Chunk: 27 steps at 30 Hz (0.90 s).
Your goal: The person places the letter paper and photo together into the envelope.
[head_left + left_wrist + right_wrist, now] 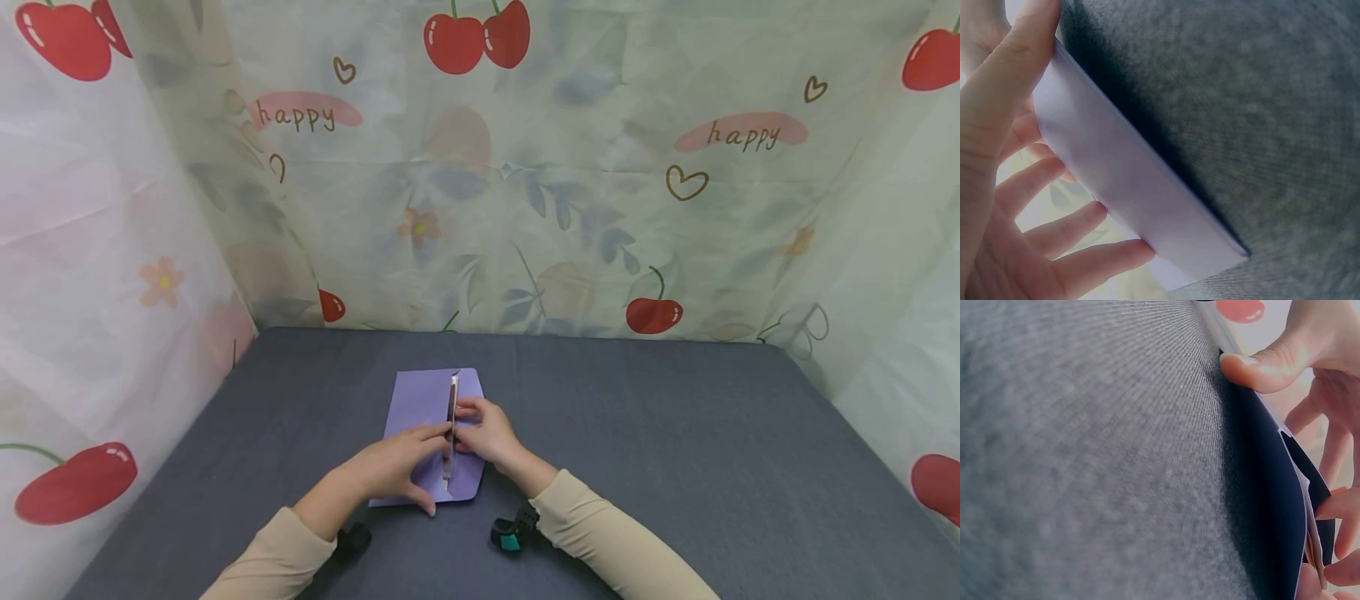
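A purple envelope [420, 396] lies on the dark grey table, its long slit-like mouth running lengthwise near the right side. Pale and dark edges show inside that mouth. My left hand [386, 458] rests across the lower left part, fingertips reaching the slit and thumb at the near edge. In the left wrist view its fingers are spread and touch the envelope [1129, 181]. My right hand [491, 433] holds the right-hand strip beside the slit with bent fingers. The right wrist view shows its thumb [1254, 372] at the edge and several thin layers [1310, 531] parted.
A black strap with a teal patch [510, 542] shows by the right wrist, and a dark round piece [352, 542] by the left. The grey tabletop [675, 450] extends to both sides. A cherry-print curtain [510, 233] hangs behind and along the sides.
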### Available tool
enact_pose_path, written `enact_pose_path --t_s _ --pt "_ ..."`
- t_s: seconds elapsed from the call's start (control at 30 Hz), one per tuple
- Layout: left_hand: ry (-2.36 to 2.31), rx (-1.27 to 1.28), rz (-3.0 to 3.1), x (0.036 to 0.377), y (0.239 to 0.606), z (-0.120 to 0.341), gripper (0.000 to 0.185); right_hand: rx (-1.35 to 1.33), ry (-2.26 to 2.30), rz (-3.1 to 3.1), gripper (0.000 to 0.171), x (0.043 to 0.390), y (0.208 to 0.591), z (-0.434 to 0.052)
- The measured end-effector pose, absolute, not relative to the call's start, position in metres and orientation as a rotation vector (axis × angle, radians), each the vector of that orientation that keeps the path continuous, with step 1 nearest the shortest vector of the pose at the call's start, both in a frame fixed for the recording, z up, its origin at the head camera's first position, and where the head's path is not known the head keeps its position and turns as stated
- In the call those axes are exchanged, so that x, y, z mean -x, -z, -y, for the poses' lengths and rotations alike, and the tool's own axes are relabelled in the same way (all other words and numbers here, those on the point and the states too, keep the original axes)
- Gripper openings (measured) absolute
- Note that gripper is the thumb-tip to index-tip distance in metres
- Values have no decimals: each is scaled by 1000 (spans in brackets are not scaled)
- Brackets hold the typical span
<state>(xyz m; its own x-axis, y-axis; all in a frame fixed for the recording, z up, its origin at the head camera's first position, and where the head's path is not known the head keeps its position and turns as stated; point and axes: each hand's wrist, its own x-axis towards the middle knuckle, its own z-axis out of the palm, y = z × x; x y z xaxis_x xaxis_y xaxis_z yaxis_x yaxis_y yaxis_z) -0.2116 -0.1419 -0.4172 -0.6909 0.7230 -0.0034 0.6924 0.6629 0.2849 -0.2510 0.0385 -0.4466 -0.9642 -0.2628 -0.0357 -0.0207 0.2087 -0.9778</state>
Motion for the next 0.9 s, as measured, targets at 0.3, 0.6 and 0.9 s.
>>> enact_pose_path --t_s 0.3,0.6,0.9 --pt "-400 -1204 -2756 211 417 141 59 315 1835 -2279 46 237 423 -38" --pt "-406 -1198 -2746 212 418 142 59 333 1814 -2278 47 247 438 -38" --pt "-415 -1214 -2756 213 419 142 58 328 1807 -2260 47 253 446 -37"
